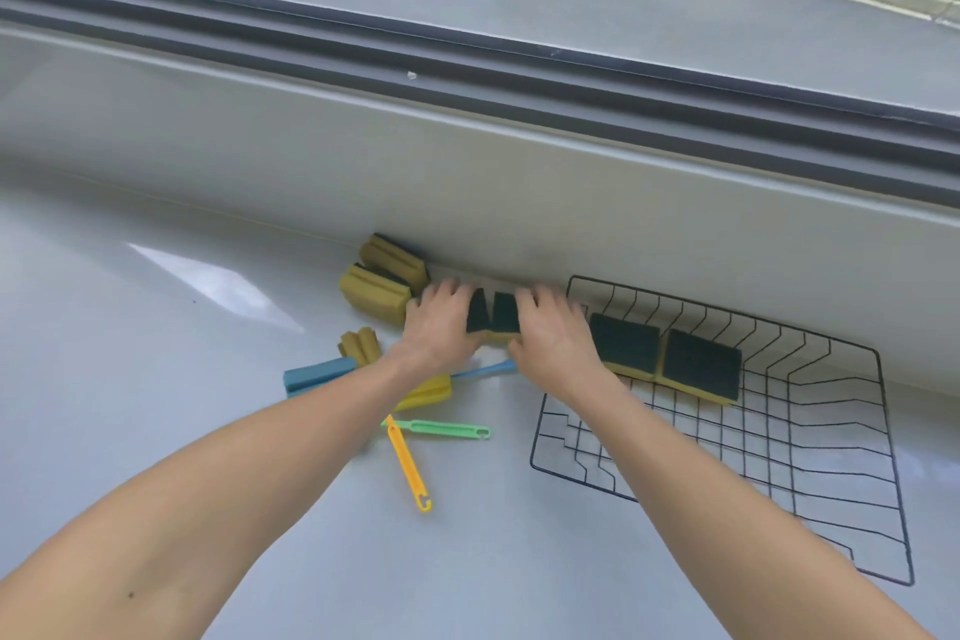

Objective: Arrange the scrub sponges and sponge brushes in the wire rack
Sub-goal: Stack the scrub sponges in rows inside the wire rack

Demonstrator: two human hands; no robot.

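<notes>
left hand [439, 327] + right hand [553, 335]: fingers clamped on 2 sponges [492, 314] pressed between them, just left of rack [810, 437] | rack: 2 sponges [665, 359] flat at far side, dark face up | 2 more [382, 278] by wall | brushes [410, 452] near left forearm on table [156, 327]

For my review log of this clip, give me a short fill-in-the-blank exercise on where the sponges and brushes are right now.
1. The number of scrub sponges already lying in the wire rack is ____.
2. The left hand and right hand press together on a pair of sponges whose dark side is ____ in colour.
3. The yellow brush handle crosses a handle coloured ____.

Missing words: two; dark green; green
</notes>
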